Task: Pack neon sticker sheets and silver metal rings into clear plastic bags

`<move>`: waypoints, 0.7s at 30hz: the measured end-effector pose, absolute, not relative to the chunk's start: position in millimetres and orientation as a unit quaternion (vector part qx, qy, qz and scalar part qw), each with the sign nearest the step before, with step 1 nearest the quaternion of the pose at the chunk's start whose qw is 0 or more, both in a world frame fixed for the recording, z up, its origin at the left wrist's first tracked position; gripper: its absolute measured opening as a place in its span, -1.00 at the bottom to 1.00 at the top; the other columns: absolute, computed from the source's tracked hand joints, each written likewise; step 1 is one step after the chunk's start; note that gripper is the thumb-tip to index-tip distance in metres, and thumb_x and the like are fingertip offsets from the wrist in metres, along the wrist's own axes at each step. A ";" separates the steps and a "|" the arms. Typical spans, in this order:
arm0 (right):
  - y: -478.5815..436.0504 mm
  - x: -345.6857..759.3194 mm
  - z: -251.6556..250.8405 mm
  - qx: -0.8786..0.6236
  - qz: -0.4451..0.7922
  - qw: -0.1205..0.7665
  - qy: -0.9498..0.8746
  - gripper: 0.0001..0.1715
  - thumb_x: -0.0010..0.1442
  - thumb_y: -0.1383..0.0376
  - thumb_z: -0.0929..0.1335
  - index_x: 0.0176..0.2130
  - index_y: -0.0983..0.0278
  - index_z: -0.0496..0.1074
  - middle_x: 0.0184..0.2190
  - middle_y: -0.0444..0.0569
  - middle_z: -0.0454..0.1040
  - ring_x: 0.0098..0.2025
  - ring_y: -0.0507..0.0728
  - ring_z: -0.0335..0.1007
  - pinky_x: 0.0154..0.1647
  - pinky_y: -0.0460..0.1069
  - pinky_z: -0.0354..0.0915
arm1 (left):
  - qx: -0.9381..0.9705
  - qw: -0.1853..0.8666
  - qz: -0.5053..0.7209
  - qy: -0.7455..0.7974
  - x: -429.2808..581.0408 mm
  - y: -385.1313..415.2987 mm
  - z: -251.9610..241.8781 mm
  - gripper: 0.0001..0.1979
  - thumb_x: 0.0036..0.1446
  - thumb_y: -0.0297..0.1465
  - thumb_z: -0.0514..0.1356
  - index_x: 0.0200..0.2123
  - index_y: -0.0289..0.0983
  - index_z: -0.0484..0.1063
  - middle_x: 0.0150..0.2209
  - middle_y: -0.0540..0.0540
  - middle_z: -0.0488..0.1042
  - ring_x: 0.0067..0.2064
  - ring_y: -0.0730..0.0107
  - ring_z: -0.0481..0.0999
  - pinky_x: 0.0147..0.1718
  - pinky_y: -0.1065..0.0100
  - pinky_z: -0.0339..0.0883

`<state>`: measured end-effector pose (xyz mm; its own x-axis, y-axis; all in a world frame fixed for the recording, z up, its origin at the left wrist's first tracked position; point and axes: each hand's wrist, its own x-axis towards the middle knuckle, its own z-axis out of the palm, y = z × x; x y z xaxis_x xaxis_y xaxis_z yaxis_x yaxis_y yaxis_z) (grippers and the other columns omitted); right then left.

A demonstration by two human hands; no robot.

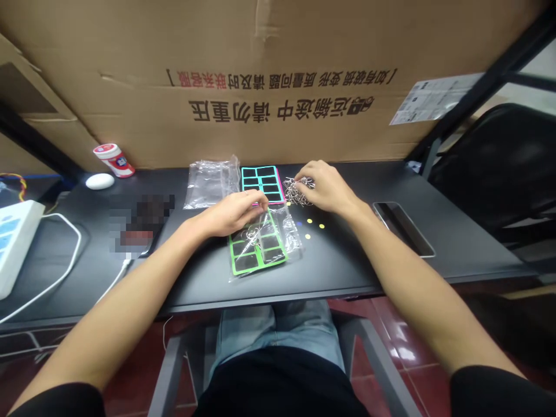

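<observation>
Well, the left hand (232, 213) is resting palm down on the top of a clear bag (286, 229) that is wrapping one green-framed sheet (258, 249), its fingers loosely curled; I cannot tell whether they are pinching the plastic or only touching it. A few silvery wire loops (249, 233) are lying over that sheet, under the plastic. Just beyond the sheet's right corner, four yellow dots (309, 220) are dotting the black desk (330, 266). The right hand (325, 186) is curling nearly closed over one loose tangle of wire hooks (299, 192), and its fingers are gripping the tangle, which sits beyond the sheet and to its right. Directly beyond the sheet, one teal-framed black sheet (263, 184) is lying flat, with a second clear bag (211, 184) beside it on the left. Well right of the sheet, one phone (403, 229) is lying on the desk. Left of the sheet, a white power strip (15, 243) and its cable (80, 243) are lying near the desk's edge, while one white oval case (99, 181) and one red-and-white jar (113, 160) are standing farther back. One large cardboard box (260, 35) is rising behind everything.
</observation>
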<state>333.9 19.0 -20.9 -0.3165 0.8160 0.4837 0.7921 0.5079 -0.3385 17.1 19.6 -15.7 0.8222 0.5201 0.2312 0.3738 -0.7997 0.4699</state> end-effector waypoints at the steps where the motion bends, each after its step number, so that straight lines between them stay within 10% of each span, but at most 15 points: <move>1: 14.7 329.6 -18.3 -0.470 0.037 0.316 -0.823 -0.82 0.38 0.26 0.42 -0.15 0.21 0.68 -0.06 0.14 0.69 0.03 0.38 0.56 0.14 0.28 0.42 | 0.931 0.207 0.177 0.242 17.1 19.5 -15.6 -0.83 0.57 -0.34 0.06 0.01 -0.20 0.44 -0.11 -0.12 0.59 -0.20 0.32 0.54 -0.09 0.25 0.39; 6: -13.7 294.2 -11.5 -0.291 0.229 0.266 -0.890 -0.82 0.43 0.18 0.48 -0.09 0.19 0.71 -0.09 0.02 0.75 -0.07 0.25 0.65 0.08 0.14 0.48 | 0.928 0.206 0.186 0.249 16.4 19.9 -16.2 -0.84 0.56 -0.35 0.05 0.00 -0.21 0.42 -0.15 -0.12 0.58 -0.20 0.29 0.53 -0.14 0.25 0.37; 12: -21.2 264.3 -31.0 -0.204 0.272 0.186 -0.922 -0.59 0.47 0.10 0.49 0.23 0.14 0.64 0.26 0.10 0.63 0.37 0.32 0.48 0.44 0.26 0.34 | 0.927 0.199 0.193 0.252 15.4 20.4 -15.2 -0.86 0.54 -0.38 0.04 0.00 -0.20 0.39 -0.07 -0.15 0.60 -0.16 0.29 0.53 -0.12 0.27 0.37; 21: -13.9 279.4 -22.2 -0.279 0.257 0.188 -0.906 -0.86 0.41 0.26 0.46 -0.23 0.26 0.54 -0.29 -0.06 0.59 -0.31 0.12 0.42 -0.23 0.01 0.32 | 0.923 0.214 0.190 0.258 18.0 18.3 -13.1 -0.89 0.55 -0.35 0.06 -0.03 -0.21 0.36 -0.21 -0.08 0.54 -0.27 0.32 0.48 -0.18 0.27 0.32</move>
